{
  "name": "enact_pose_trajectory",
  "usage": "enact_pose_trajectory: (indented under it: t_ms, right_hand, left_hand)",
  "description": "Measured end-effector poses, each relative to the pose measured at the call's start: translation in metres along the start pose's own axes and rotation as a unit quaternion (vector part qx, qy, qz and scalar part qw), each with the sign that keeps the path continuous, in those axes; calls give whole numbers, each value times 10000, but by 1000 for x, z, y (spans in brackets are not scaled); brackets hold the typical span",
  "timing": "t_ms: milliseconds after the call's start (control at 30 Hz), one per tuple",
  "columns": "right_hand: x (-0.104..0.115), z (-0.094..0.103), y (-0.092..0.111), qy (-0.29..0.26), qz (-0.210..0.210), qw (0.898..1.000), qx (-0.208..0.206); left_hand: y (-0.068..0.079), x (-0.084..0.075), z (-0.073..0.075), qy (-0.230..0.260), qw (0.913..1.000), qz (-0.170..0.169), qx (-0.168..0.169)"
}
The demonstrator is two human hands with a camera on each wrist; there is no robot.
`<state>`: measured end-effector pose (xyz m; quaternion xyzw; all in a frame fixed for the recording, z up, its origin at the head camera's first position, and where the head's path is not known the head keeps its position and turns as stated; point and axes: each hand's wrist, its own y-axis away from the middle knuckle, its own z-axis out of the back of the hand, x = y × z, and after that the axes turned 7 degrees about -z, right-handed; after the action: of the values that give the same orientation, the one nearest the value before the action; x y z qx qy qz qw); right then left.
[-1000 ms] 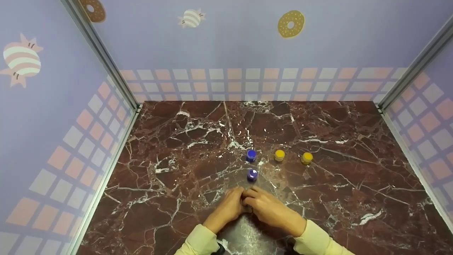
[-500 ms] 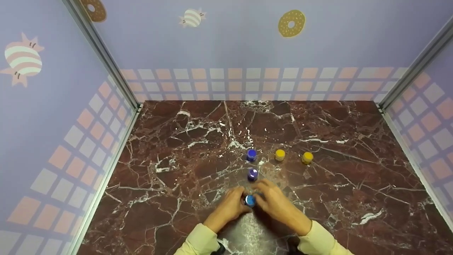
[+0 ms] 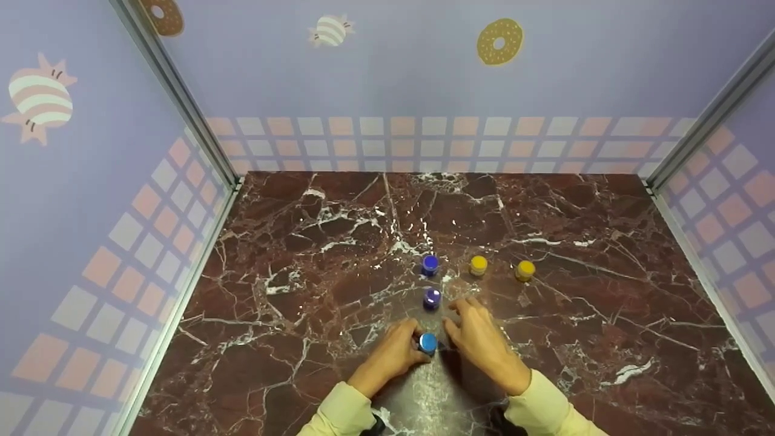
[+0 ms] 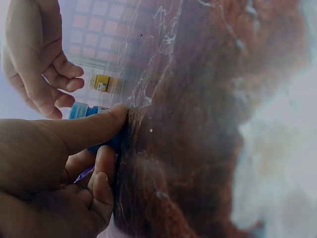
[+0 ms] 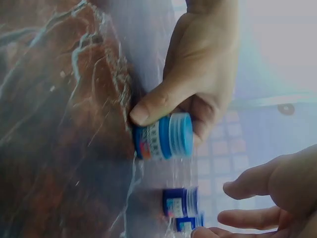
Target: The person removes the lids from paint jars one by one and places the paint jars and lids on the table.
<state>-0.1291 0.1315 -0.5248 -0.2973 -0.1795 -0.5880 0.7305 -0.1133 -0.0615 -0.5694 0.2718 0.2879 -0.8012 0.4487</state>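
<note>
Near the front of the marbled table, my left hand [image 3: 396, 349] grips a small blue paint jar [image 3: 427, 343] with a ridged lid, thumb on one side and fingers round the other. The jar stands upright on the table, its label showing in the right wrist view [image 5: 152, 140]. My right hand [image 3: 482, 340] hovers just right of the jar, fingers parted and holding nothing. Beyond the blue jar stands a purple jar [image 3: 432, 298], with a dark blue jar [image 3: 430, 265] behind it.
Two yellow jars, a nearer-centre yellow jar [image 3: 478, 265] and a right-hand yellow jar [image 3: 525, 270], stand to the right of the dark blue one. Patterned panels [image 3: 402, 145] enclose the marbled table [image 3: 315, 260] at the back and sides.
My right hand has come off the blue jar and moved to the right, its fingers spreading and uncovering the lid. The left hand keeps its grip in the same place.
</note>
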Motion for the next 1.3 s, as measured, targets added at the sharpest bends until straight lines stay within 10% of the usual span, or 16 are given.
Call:
enact_pose_trajectory:
  t_ms: [1300]
  right_hand:
    - [29, -27, 18, 879, 903, 9869, 1003]
  left_hand:
    - [1, 2, -2, -637, 9973, -367, -66]
